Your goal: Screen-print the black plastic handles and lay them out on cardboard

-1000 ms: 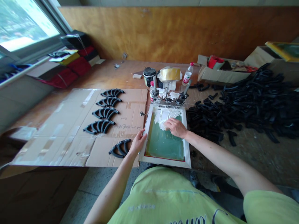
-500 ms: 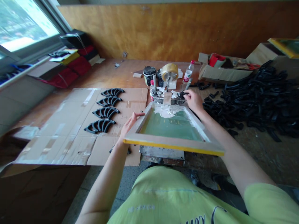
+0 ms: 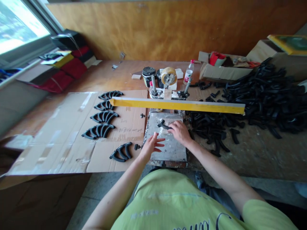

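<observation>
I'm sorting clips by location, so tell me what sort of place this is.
Probably a small workshop: a raised, yellow-edged frame above a metal plate, a large heap of black parts on the right, and more such parts set out in groups on cardboard at the left.

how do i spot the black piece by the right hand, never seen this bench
Find the raised yellow-edged frame, then the grey metal plate below it. The black piece is over that plate, at the right hand. Unlike pieces in the heap or the rows on the cardboard, it is alone.
</observation>
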`<state>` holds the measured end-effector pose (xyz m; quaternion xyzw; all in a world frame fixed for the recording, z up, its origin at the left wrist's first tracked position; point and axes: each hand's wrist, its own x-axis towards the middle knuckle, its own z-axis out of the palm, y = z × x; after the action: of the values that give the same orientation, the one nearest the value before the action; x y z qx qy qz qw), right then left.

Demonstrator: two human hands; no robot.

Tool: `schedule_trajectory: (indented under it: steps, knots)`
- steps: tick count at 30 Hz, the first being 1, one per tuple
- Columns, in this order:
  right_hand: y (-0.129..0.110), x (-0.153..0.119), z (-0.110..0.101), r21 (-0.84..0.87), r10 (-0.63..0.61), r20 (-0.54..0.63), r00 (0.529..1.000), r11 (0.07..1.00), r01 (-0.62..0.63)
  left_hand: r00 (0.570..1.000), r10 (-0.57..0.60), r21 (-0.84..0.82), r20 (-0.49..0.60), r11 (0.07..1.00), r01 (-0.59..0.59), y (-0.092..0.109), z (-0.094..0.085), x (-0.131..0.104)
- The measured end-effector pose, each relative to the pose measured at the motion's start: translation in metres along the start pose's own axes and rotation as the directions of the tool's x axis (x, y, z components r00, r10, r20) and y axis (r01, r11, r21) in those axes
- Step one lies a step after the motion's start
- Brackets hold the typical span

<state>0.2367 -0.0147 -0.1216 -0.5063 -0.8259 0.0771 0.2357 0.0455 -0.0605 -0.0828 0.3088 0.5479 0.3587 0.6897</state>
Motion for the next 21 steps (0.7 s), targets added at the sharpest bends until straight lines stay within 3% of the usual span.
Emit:
schedule_trajectory:
  steps: [3, 5, 7, 9, 11, 13, 15, 17, 21]
  knots:
    - [-0.037, -0.016, 0.001, 0.091, -0.309, 0.024, 0.951, 0.948, 0.306, 0.994, -0.022, -0.126, -0.111, 0.992, 0.008, -0.041, -0.013, -0.010]
    - [-0.030, -0.030, 0.001, 0.144, -0.364, -0.001, 0.931, 0.922, 0.360, 0.970, 0.017, -0.138, -0.243, 0.989, -0.052, -0.057, -0.040, -0.015]
    - [0.006, -0.047, -0.002, 0.123, -0.231, -0.056, 0.971, 0.964, 0.237, 0.905, 0.053, -0.085, -0.423, 0.992, -0.098, -0.072, -0.081, -0.023]
    - [0.059, -0.067, -0.003, 0.022, -0.083, -0.041, 0.996, 0.996, 0.084, 0.776, 0.064, 0.022, -0.627, 0.998, -0.065, -0.088, -0.125, -0.034]
    - [0.112, -0.086, 0.002, -0.089, -0.048, 0.064, 0.997, 0.995, 0.054, 0.650, 0.040, 0.133, -0.759, 0.987, 0.094, -0.105, -0.163, -0.046]
    - [0.152, -0.102, 0.012, -0.131, -0.086, 0.167, 0.982, 0.986, 0.108, 0.580, 0.010, 0.193, -0.815, 0.947, 0.255, -0.119, -0.189, -0.054]
    - [0.172, -0.114, 0.020, -0.126, -0.119, 0.205, 0.972, 0.981, 0.147, 0.576, -0.016, 0.227, -0.817, 0.910, 0.348, -0.126, -0.203, -0.053]
    - [0.175, -0.118, 0.022, -0.109, -0.129, 0.182, 0.975, 0.983, 0.150, 0.610, -0.031, 0.278, -0.792, 0.870, 0.406, -0.125, -0.211, -0.047]
    - [0.147, -0.099, 0.010, -0.089, -0.049, 0.013, 0.999, 0.995, 0.050, 0.696, -0.056, 0.433, -0.716, 0.746, 0.506, -0.109, -0.221, -0.037]
